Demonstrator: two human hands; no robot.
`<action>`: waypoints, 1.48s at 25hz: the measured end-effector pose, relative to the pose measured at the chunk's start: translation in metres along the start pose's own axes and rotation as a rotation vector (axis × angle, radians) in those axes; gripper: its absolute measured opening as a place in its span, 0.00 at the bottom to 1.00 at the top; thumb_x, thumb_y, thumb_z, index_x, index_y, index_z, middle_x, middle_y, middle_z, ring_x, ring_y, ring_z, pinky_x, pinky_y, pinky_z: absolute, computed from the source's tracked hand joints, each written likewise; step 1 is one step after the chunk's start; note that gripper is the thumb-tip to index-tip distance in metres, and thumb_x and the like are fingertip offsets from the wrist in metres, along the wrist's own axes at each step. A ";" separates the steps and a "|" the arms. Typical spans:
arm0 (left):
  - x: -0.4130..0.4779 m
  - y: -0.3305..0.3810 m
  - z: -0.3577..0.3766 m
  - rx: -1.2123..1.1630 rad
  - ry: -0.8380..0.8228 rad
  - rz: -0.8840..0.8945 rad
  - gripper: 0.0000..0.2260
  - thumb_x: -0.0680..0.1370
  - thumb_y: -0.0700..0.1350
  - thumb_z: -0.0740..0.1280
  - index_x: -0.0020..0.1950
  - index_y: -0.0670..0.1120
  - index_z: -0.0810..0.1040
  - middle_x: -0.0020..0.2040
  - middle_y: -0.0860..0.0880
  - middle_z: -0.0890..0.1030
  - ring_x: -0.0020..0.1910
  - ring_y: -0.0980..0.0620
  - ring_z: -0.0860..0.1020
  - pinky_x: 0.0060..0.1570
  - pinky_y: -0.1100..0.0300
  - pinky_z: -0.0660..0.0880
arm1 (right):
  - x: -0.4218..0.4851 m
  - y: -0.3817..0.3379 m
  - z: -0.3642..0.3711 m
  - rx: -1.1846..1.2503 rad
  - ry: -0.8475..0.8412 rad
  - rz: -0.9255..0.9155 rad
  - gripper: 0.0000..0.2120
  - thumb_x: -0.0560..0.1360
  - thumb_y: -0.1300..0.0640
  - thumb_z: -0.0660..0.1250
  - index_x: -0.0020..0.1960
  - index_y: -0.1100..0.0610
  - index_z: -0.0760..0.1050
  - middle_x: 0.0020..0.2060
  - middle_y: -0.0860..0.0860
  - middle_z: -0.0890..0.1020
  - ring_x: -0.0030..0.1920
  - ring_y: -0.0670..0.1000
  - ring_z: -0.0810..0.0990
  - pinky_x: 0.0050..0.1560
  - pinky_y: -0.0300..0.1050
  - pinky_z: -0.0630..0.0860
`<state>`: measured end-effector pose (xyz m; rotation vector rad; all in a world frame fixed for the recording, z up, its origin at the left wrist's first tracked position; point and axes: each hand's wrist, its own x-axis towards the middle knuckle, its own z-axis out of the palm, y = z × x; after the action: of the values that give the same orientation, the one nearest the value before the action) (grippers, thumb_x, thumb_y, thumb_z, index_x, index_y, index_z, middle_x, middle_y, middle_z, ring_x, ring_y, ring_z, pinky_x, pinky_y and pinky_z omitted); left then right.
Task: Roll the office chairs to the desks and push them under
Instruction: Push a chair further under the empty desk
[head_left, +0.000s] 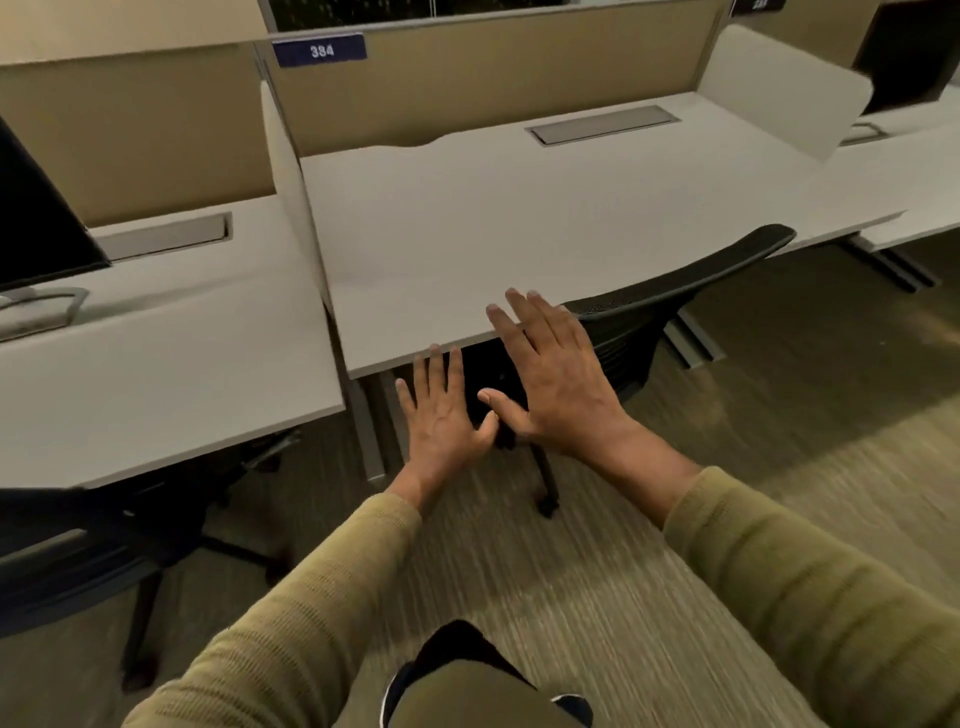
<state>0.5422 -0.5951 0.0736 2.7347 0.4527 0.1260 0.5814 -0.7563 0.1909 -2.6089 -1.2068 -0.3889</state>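
A black mesh office chair (670, 291) stands tucked under the white desk (519, 208) marked 384; its backrest top rises at the desk's front edge and one caster leg (545, 483) shows on the carpet. My left hand (441, 415) and my right hand (550, 379) hover flat with fingers spread, just in front of the desk edge, holding nothing. Neither hand touches the chair. A second dark office chair (104, 561) sits under the left desk (156, 364).
A monitor (36, 218) stands on the left desk. Beige partition panels (467, 78) back the desks. Desk legs (369, 431) and feet (691, 338) reach the striped carpet (675, 545). Another desk (924, 171) lies at the right.
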 end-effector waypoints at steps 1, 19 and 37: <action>0.005 0.013 0.003 -0.015 0.024 -0.009 0.48 0.75 0.63 0.65 0.82 0.51 0.36 0.83 0.47 0.36 0.81 0.43 0.35 0.77 0.36 0.36 | -0.001 0.020 -0.006 0.000 -0.002 0.023 0.43 0.76 0.37 0.65 0.82 0.56 0.53 0.81 0.58 0.55 0.81 0.59 0.51 0.79 0.61 0.51; 0.133 0.110 0.082 -0.561 0.074 -0.379 0.18 0.73 0.59 0.73 0.58 0.52 0.78 0.55 0.51 0.80 0.52 0.49 0.80 0.53 0.44 0.80 | 0.071 0.285 -0.003 -0.057 -0.553 -0.019 0.34 0.70 0.31 0.66 0.69 0.49 0.72 0.58 0.49 0.81 0.57 0.53 0.78 0.58 0.51 0.73; 0.122 0.218 -0.023 0.093 -0.482 -0.149 0.42 0.65 0.70 0.73 0.74 0.55 0.65 0.63 0.51 0.72 0.61 0.46 0.73 0.61 0.46 0.76 | 0.052 0.331 0.013 -0.023 -0.461 -0.004 0.23 0.63 0.42 0.68 0.55 0.52 0.76 0.47 0.50 0.81 0.51 0.55 0.79 0.57 0.51 0.70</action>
<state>0.7188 -0.7397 0.1791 2.6791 0.5250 -0.5911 0.8702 -0.9234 0.1623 -2.8062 -1.3400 0.2163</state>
